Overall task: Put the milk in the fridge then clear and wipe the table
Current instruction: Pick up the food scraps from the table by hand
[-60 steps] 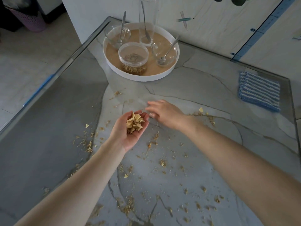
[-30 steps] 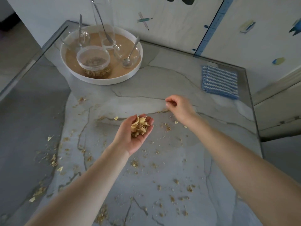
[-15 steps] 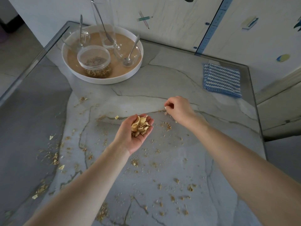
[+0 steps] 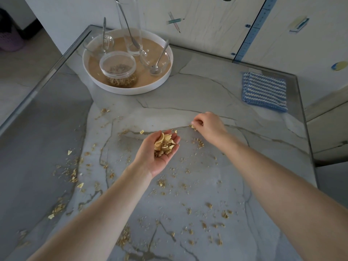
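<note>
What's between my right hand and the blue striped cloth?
Only bare veined tabletop, seen in the head view, lies between the right hand, which pinches a flake, and the cloth.

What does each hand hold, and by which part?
Left hand carries flakes on its cupped palm. Right hand pinches a flake; by which part cannot be told.

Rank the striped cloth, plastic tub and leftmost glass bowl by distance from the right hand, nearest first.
From the right hand, pinching a flake:
1. striped cloth, far right.
2. plastic tub, tray front.
3. glass bowl, tray's far left.
</note>
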{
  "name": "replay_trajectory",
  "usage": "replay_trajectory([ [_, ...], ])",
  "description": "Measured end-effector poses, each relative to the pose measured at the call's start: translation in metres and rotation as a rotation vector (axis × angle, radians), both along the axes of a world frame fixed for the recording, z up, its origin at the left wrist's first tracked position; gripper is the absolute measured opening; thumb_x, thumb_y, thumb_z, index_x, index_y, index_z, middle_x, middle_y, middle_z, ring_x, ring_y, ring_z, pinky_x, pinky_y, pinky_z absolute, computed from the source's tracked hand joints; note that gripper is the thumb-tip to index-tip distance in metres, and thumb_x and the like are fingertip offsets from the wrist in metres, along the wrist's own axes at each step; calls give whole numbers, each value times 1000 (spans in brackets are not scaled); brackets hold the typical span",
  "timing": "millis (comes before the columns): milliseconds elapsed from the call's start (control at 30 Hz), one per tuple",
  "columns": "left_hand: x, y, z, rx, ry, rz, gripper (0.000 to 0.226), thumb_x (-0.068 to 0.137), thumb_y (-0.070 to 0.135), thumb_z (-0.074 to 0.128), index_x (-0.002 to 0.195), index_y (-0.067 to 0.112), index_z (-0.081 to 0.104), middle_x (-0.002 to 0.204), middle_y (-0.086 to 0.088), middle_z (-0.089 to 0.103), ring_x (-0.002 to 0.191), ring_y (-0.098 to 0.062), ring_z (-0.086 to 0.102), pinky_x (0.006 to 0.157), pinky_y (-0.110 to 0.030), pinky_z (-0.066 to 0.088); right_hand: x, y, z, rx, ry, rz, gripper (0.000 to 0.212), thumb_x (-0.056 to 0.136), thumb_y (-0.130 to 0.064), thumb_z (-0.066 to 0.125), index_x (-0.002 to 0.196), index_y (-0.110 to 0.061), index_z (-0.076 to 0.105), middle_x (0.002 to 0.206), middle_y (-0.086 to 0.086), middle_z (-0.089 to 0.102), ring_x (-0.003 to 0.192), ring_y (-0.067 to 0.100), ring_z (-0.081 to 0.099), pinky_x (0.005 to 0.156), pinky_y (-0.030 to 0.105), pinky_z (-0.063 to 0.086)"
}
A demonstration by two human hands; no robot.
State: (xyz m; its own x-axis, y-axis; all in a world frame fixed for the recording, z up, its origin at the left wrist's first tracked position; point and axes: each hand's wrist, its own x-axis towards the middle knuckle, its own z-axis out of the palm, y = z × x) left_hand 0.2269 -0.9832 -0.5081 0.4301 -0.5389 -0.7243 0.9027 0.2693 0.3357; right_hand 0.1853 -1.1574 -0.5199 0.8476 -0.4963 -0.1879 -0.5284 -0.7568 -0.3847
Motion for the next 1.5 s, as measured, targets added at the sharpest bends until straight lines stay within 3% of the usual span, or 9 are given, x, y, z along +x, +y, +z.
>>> replay_trajectory([
  [200,-2,3,1,-1,-3,15,28,96,18,39,90,1,61,92,-15,67,88,-25,65,79,-34,53,0,9,-4,-43,45,97,20,89,-19,55,104,-7,61,110,12,59,103,28,55,77,26,37],
  [333,-8,4,2,2,-7,21,28,96,18,39,90,1,60,89,-15,66,87,-25,64,81,-34,52,-3,18,11,178,-118,-5,15,86,-16,60,94,-6,66,98,8,67,91,20,60,79,26,43],
  [433,-15,5,1,-7,-10,26,29,97,19,38,92,1,60,90,-16,65,88,-26,64,79,-35,52,-13,42,37,368,-281,28,13,84,-14,64,92,-4,68,83,-1,64,76,10,57,66,11,42],
  [600,-30,4,2,-44,-24,0,26,95,16,43,108,-1,58,96,-15,66,87,-22,66,70,-33,58,-50,76,59,527,-279,143,18,84,-13,64,100,-7,70,81,-11,65,69,-8,57,72,6,45],
  [733,-46,8,14,-69,-21,5,26,96,16,40,87,1,59,82,-11,65,76,-20,65,73,-30,54,-70,85,56,595,-545,-249,12,87,-15,59,85,-11,69,81,-5,66,73,0,58,75,15,47],
  [867,-78,25,20,-83,-47,-9,27,96,18,38,84,4,59,81,-10,65,77,-19,64,74,-27,53,-93,117,48,1160,-718,-928,19,91,-18,51,80,-8,63,81,3,64,82,14,60,77,24,47],
  [1033,-124,45,33,-107,-86,-37,29,95,19,37,80,7,58,72,-7,66,69,-16,63,63,-23,52,-125,161,54,1573,-914,-1209,32,96,-22,40,75,-4,56,72,8,58,62,15,54,60,22,46],
  [1300,-221,55,39,-142,-62,-110,27,94,17,37,82,6,57,82,-10,62,80,-20,59,85,-29,47,-215,186,66,1519,-1096,-1383,32,96,-19,39,74,-4,56,70,8,58,62,18,55,62,26,49],
  [1500,-305,26,38,-187,-3,-163,30,93,17,38,75,6,60,71,-9,66,73,-19,62,80,-29,49,-297,165,67,1338,-1178,-1441,30,93,-17,42,71,-5,59,69,8,60,61,19,58,60,28,51],
])
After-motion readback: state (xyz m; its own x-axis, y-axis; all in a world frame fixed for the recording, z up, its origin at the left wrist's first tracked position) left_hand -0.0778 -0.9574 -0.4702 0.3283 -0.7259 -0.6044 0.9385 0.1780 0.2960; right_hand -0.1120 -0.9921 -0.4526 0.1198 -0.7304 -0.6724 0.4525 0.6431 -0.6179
